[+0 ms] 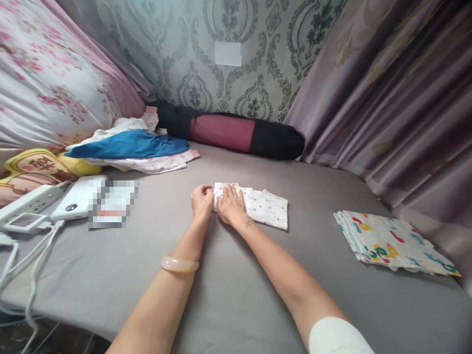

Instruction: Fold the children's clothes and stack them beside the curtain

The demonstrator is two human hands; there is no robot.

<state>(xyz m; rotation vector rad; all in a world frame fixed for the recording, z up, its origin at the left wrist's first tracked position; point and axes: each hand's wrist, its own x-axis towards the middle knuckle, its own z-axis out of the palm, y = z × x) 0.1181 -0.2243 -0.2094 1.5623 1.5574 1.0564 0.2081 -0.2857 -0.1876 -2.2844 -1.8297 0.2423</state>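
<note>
A white garment with a small print [267, 206] lies folded into a long flat shape on the grey sheet. My right hand [230, 205] rests flat on its left part, fingers stretched out. At the garment's left edge is my left hand [202, 199], its fingers curled and closed. Whether those fingers pinch the cloth is hard to make out. A pale bangle [180, 264] sits on my left forearm.
Folded cloth with colourful shapes [396, 241] lies on the right. At the left are a pile of clothes with a blue piece [136, 143], a white power bank [75, 199] and a power strip [31, 206] with cables. A black and maroon roll [223, 132] lies along the wall.
</note>
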